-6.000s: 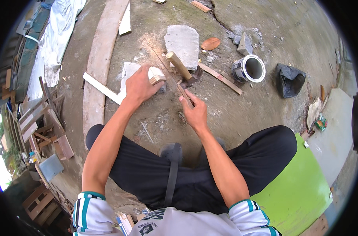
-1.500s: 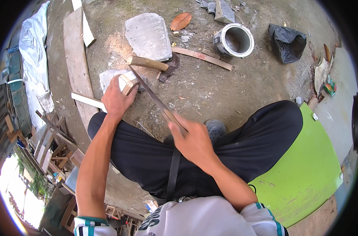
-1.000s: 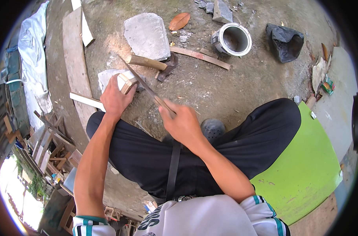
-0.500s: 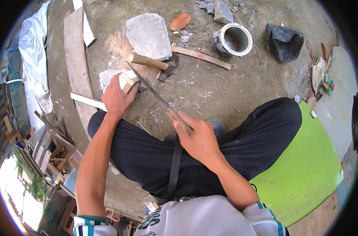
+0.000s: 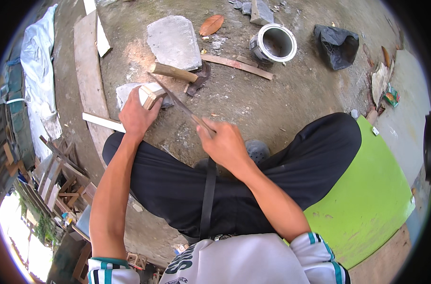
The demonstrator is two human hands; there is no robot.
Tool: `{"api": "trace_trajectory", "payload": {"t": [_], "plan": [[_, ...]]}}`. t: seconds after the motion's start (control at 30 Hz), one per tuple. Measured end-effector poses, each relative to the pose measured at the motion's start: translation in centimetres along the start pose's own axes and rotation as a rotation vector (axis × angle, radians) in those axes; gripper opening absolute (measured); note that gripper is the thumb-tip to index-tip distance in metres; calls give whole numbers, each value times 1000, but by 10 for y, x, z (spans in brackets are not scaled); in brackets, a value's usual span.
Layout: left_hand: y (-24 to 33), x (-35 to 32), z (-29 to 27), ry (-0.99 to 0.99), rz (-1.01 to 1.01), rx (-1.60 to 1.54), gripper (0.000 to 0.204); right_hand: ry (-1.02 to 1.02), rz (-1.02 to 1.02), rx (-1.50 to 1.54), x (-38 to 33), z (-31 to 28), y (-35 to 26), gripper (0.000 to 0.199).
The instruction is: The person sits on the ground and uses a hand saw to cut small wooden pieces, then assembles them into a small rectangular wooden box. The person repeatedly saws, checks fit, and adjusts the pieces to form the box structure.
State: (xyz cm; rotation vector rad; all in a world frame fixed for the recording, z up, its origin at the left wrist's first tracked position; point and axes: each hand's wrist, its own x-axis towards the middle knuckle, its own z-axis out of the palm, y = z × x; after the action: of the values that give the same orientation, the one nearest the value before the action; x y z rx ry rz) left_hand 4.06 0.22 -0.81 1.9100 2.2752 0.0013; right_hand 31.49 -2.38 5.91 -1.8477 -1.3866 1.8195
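My left hand (image 5: 135,117) is closed around a small pale wooden piece (image 5: 151,93) with a white face, steadied above a flat stone chunk (image 5: 123,94). In my right hand (image 5: 225,144) is the wooden handle of a tool with a long, narrow, dark blade (image 5: 175,100); whether it is a knife or a file I cannot tell. The blade slants up and left past the right side of the wooden piece; contact between them is unclear. Just beyond lies a hammer (image 5: 175,72) with a wooden handle and dark head.
A grey slab (image 5: 174,42) lies ahead, near sawdust (image 5: 136,53) and a wood strip (image 5: 239,66). Farther right are an open can (image 5: 275,43) and a black plastic bag (image 5: 337,46). A long plank (image 5: 90,71) runs along the left; a green board (image 5: 362,203) lies at right.
My right hand has pushed the blade slightly up and left, toward the wooden piece. My left hand keeps its grip. The whole view has shifted a little.
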Motion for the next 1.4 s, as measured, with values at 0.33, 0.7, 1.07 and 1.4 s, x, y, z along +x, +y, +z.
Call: {"api": "trace_trajectory", "payload": {"t": [0.33, 0.7, 1.07, 1.4], "plan": [[-3, 0, 0, -10, -13, 16, 76, 147, -206, -63, -44, -25, 35, 41], [-13, -58, -52, 152, 167, -558, 73, -103, -352, -142, -53, -56, 12, 29], [14, -140, -101, 213, 372, -1096, 81, -169, -591, -152, -72, -42, -57, 66], [24, -145, -128, 339, 557, -1011, 76, -329, -641, -112, -74, -32, -93, 66]]}}
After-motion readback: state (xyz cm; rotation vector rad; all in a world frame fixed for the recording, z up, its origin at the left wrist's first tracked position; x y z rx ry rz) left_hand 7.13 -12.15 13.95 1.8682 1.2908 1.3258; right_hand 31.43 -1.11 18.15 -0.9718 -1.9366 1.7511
